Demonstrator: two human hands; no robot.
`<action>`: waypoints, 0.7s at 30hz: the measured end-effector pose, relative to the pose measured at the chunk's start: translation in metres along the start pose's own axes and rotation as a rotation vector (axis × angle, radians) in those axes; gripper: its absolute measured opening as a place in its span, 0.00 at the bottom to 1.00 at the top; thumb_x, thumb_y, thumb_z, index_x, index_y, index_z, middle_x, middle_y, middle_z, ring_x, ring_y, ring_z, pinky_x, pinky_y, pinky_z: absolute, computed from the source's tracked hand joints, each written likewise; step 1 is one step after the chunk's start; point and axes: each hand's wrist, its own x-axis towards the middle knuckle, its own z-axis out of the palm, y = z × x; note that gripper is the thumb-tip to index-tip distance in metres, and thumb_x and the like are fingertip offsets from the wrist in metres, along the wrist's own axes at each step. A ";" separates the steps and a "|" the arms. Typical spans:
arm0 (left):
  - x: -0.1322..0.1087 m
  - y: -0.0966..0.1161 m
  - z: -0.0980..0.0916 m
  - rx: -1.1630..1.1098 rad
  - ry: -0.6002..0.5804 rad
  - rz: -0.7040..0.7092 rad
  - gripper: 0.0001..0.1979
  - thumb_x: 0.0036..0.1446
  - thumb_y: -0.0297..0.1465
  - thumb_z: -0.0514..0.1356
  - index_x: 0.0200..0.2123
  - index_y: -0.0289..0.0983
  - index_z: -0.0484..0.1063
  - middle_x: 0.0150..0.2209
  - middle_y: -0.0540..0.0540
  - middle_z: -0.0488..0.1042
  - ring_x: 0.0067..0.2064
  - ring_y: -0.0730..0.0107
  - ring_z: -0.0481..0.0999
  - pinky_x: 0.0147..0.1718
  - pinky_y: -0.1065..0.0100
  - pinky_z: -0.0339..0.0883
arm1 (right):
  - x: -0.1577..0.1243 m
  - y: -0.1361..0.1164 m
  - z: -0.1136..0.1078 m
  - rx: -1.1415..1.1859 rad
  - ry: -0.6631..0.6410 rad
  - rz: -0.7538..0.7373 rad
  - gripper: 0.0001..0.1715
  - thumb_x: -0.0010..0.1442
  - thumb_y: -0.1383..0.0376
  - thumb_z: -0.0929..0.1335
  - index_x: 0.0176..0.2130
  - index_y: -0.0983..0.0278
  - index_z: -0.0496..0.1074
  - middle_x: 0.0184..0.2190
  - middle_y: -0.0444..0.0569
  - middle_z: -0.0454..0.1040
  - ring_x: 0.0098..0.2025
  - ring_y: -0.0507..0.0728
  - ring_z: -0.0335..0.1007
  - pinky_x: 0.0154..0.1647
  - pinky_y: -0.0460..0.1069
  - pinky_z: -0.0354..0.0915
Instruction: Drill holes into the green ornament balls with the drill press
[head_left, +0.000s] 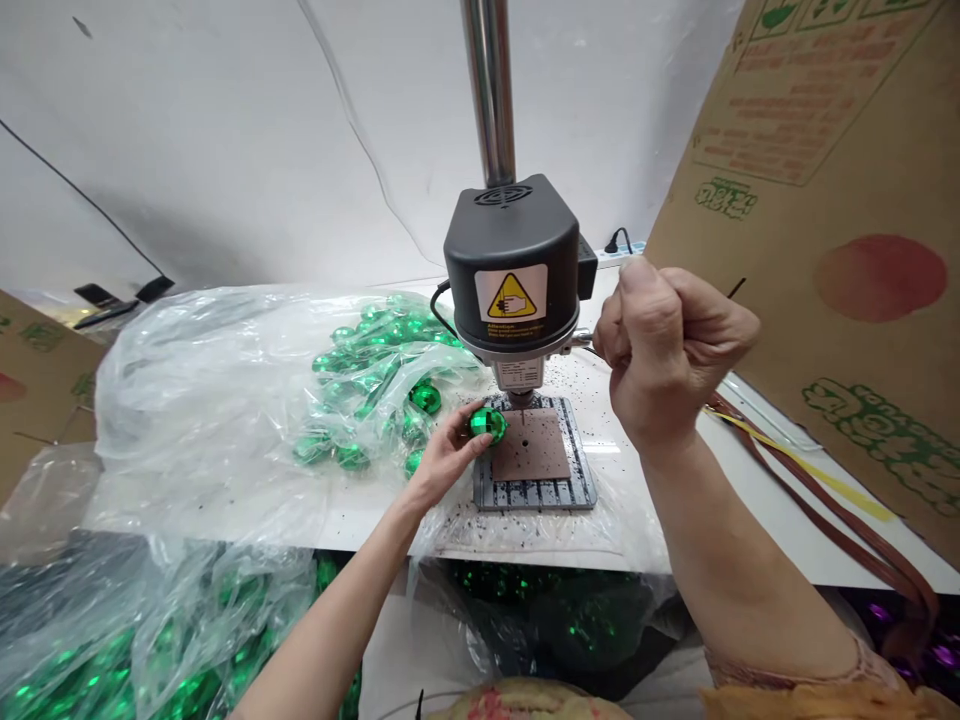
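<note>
Between the thumb and fingers of my left hand [448, 450] is a shiny green faceted ball [486, 426]. It is over the left part of a brown square pad [546, 455], which has a dark hole and lies on the slotted metal base [577, 490] of a small bench drill press [517, 265]. Just right of the ball, the drill's chuck [520, 398] points down at the pad. My right hand [667, 345] is closed in a fist beside the black motor housing, at the outer end of the metal feed lever [581, 338]; its grip is hidden by the fingers.
More green balls [352, 455] lie in clear plastic [195, 400] on the white table [360, 520], left of the press. Dark shavings are scattered round the base. Bagged green balls [97, 660] sit below the table edge. A cardboard box [787, 250] and brown straps [825, 500] are at right.
</note>
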 end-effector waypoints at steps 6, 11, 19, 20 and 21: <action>0.003 -0.006 0.010 0.357 -0.066 0.206 0.27 0.62 0.40 0.62 0.63 0.43 0.66 0.58 0.40 0.71 0.60 0.55 0.70 0.60 0.55 0.63 | 0.001 0.002 0.000 0.001 -0.009 -0.002 0.30 0.64 0.61 0.68 0.17 0.63 0.52 0.13 0.39 0.49 0.16 0.45 0.45 0.20 0.50 0.42; 0.008 -0.009 0.016 0.370 -0.100 0.217 0.32 0.59 0.37 0.66 0.64 0.41 0.62 0.55 0.40 0.72 0.56 0.57 0.73 0.57 0.56 0.67 | 0.000 -0.002 0.000 0.009 -0.020 0.034 0.29 0.64 0.62 0.67 0.18 0.63 0.52 0.14 0.39 0.49 0.17 0.45 0.46 0.21 0.50 0.44; 0.013 -0.006 0.021 0.390 -0.076 0.195 0.25 0.53 0.35 0.69 0.54 0.39 0.70 0.50 0.42 0.75 0.53 0.57 0.75 0.53 0.57 0.69 | 0.000 -0.007 -0.001 0.001 -0.028 0.057 0.28 0.65 0.61 0.67 0.17 0.63 0.55 0.15 0.38 0.50 0.18 0.44 0.47 0.20 0.48 0.45; 0.013 -0.006 0.022 0.405 -0.071 0.207 0.25 0.53 0.34 0.69 0.54 0.39 0.70 0.51 0.42 0.75 0.53 0.57 0.75 0.53 0.57 0.69 | 0.001 -0.007 -0.001 0.001 -0.026 0.054 0.28 0.65 0.61 0.67 0.17 0.63 0.55 0.15 0.38 0.51 0.18 0.44 0.48 0.20 0.48 0.45; 0.013 -0.005 0.024 0.417 -0.066 0.215 0.25 0.53 0.34 0.69 0.54 0.40 0.71 0.52 0.42 0.74 0.54 0.56 0.75 0.54 0.56 0.69 | 0.001 -0.007 -0.002 0.002 -0.025 0.051 0.28 0.65 0.62 0.67 0.17 0.63 0.55 0.15 0.38 0.51 0.18 0.44 0.48 0.20 0.48 0.45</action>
